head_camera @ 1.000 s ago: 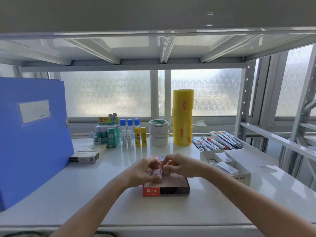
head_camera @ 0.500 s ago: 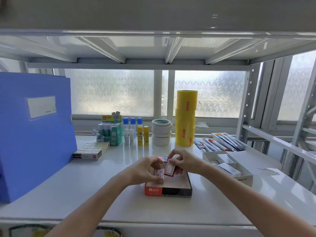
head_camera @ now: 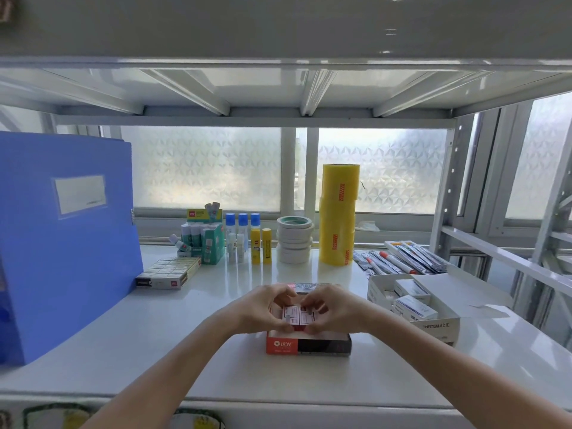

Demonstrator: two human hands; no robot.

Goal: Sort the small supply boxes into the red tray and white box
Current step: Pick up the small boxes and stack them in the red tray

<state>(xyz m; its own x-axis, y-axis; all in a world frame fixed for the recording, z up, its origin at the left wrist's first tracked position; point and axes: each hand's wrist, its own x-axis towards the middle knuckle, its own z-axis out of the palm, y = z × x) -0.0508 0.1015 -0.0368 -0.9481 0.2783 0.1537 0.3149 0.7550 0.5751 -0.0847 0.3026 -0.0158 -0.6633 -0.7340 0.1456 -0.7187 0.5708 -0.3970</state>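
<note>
The red tray (head_camera: 281,345) sits at the middle of the shelf, its front wall orange-red and black. Over it my left hand (head_camera: 260,311) holds a small red-and-white box (head_camera: 290,314) and my right hand (head_camera: 332,311) holds a second one (head_camera: 306,317); the two boxes stand side by side, touching, low inside the tray. To the right lies the white box (head_camera: 439,328), open, with small white supply boxes (head_camera: 413,305) in it.
A tall blue file box (head_camera: 65,243) stands at the left. A flat pack of staple boxes (head_camera: 168,272), glue sticks (head_camera: 260,245), tape rolls (head_camera: 294,239), yellow tape rolls (head_camera: 339,215) and packed pens (head_camera: 402,258) line the back. An upper shelf hangs overhead.
Both hands have lowered the two small boxes from above the tray down into it and brought them together side by side. The camera has tilted slightly.
</note>
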